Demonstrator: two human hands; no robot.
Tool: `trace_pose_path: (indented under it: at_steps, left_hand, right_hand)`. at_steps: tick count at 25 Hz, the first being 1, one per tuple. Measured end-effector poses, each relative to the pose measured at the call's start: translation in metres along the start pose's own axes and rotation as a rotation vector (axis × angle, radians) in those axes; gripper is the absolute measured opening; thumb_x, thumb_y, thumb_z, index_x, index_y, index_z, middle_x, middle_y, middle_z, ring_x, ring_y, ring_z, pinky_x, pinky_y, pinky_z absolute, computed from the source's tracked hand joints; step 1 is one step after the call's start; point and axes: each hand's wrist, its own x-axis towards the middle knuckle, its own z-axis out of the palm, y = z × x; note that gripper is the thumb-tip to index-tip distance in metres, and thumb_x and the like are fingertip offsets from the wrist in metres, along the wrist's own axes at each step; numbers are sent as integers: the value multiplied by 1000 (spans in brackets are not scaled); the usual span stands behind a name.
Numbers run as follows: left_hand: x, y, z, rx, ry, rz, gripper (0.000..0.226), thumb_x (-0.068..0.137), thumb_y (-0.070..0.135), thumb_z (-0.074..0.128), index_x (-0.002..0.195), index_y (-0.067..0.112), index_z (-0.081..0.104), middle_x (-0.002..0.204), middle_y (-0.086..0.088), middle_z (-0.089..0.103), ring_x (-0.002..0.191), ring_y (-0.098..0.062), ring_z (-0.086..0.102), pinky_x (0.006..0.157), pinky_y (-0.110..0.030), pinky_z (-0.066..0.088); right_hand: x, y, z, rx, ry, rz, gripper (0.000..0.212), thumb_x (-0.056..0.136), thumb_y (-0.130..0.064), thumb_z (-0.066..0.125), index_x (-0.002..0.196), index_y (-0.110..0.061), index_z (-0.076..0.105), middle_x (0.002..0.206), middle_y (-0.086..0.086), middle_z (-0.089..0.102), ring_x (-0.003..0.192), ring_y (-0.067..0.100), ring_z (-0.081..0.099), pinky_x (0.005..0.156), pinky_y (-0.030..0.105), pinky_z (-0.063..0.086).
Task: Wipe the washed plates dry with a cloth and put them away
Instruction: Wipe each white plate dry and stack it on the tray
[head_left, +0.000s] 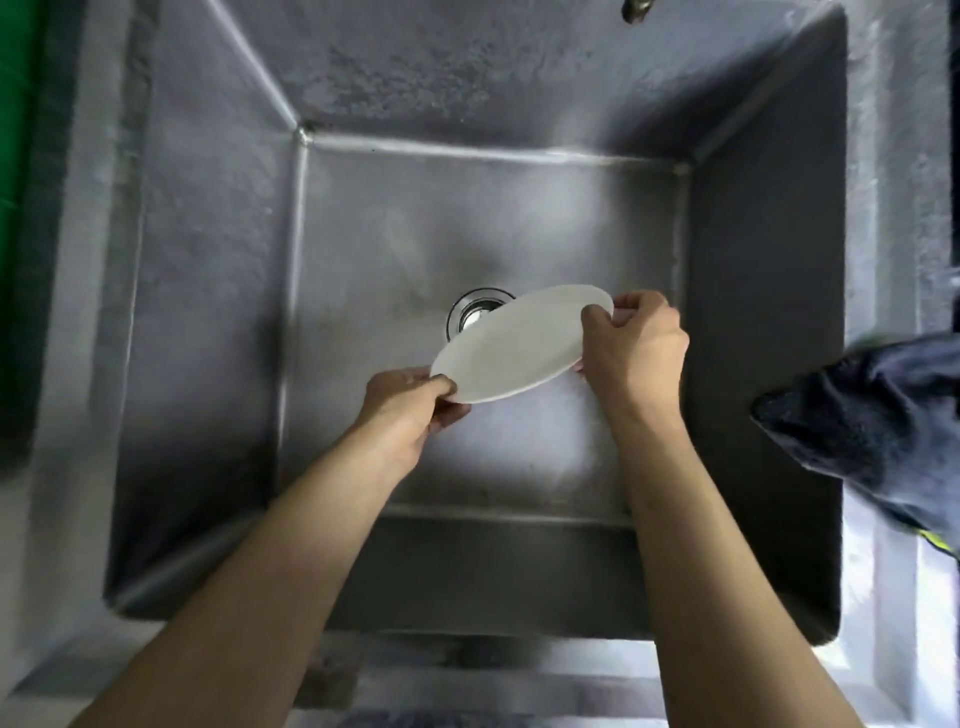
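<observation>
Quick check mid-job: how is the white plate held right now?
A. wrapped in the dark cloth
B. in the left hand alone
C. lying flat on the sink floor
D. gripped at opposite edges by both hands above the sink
D: the left hand and right hand pinch opposite rims of the white plate, tilted above the drain; the dark cloth lies apart on the sink's right rim.

no readable text, no labels, no brand marks, no numbers anywhere in view

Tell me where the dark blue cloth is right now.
In the head view, the dark blue cloth lies at the right edge, on the counter beside the steel sink, to the right of the round white plate.
</observation>
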Motion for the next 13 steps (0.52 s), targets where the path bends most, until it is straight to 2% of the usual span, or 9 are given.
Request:
trace_pose_path:
  at_steps: [2,4,7,9,11,13]
  left_hand:
    - [-8,1,-5,-83,-1,-88,8,84,-15,64,80,-7,64,77,-19,66,45,-18,67,47,-22,55]
    - [-12,4,-9,-123,0,-109,10,83,-14,64,76,-8,64,75,-18,65,43,-18,66,46,-22,54]
    - [-17,8,-11,-154,-2,-93,12,87,-12,61,78,-4,63,81,-19,65,56,-22,67,47,-24,55]
    - [-23,12,-10,-218,-14,-86,12,94,-2,57,84,1,62,86,-17,67,70,-24,67,48,-27,56]
    - [-33,17,-8,-280,-45,-78,15,102,14,51,91,11,60,88,-12,69,77,-25,68,47,-31,57]
    - [-43,26,-5,-330,-61,-49,17,105,28,48,96,18,59,90,-9,71,79,-25,70,49,-36,59]
  right_hand:
    - [-6,-17,-5,-42,-16,9,20,87,-19,57,102,-6,60,88,15,68,78,42,72,72,49,63]
    - [-10,-27,-9,-74,-33,29,23,84,-17,56,97,1,59,86,22,71,76,43,73,70,50,63]
    - [-19,-27,-16,-80,-47,57,20,85,-14,55,96,0,61,81,20,71,71,40,73,70,50,64]
    - [-30,-18,-19,-38,-67,90,23,87,-13,54,105,-5,66,85,16,73,74,37,73,75,49,63]
    - [-43,-4,-20,19,-84,115,37,89,-12,54,125,-9,59,101,14,72,88,37,72,83,47,61]
    - [-57,7,-21,107,-75,115,38,90,-9,55,128,-12,52,101,13,73,88,33,72,81,40,60]
